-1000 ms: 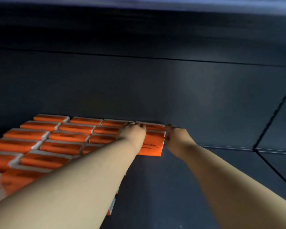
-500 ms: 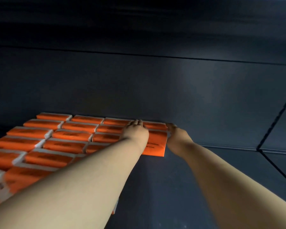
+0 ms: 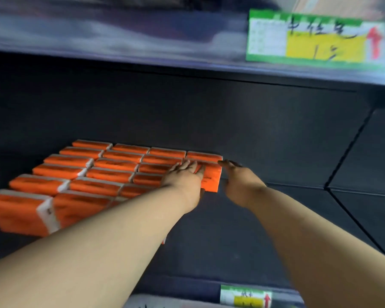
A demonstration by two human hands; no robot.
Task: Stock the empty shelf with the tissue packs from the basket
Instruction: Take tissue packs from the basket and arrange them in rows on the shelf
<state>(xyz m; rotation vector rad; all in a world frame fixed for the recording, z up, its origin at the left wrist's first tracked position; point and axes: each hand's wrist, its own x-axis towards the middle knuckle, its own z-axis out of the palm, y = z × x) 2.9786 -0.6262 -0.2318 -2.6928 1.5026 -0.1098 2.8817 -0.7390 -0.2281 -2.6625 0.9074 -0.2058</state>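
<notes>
Several orange tissue packs (image 3: 111,172) with white ends lie in neat rows on the left half of the dark shelf (image 3: 242,230). At the right end of the rows, one orange tissue pack (image 3: 211,181) leans against the back pack. My left hand (image 3: 183,177) lies flat on it with the fingers spread. My right hand (image 3: 238,177) is just right of that pack, fingers open, its fingertips near the pack's upper right corner. The basket is out of view.
The shelf above (image 3: 142,36) overhangs and carries a green and yellow price tag (image 3: 316,38). A second price tag (image 3: 246,297) sits on the shelf's front edge. The dark back panel (image 3: 209,112) stands behind the packs. The right half of the shelf holds nothing.
The view has pulled back and tilted up, so the upper shelf edge and price tags now show. My left hand has flattened on the pack, and my right hand has come off its side.
</notes>
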